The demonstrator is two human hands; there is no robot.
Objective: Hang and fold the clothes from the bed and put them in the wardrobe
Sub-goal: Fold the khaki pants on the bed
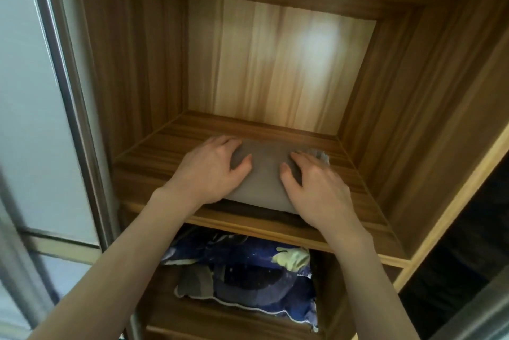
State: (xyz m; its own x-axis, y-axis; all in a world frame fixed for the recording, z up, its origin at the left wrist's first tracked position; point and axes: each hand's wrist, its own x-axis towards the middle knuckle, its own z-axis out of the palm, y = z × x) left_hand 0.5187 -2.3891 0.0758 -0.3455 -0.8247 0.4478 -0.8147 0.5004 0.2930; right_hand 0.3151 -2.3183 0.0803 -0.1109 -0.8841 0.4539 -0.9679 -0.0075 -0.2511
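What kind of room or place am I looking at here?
Most likely a bedroom wardrobe in a home. Two hands press a folded grey garment onto a wooden shelf; patterned blue bedding sits in the compartment below, beside a sliding door.

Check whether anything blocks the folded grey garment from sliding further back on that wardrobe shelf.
Nothing visible does. The folded grey garment lies at the front of the shelf, with the left hand and right hand resting on it. Behind it there is only bare wood up to the back panel.
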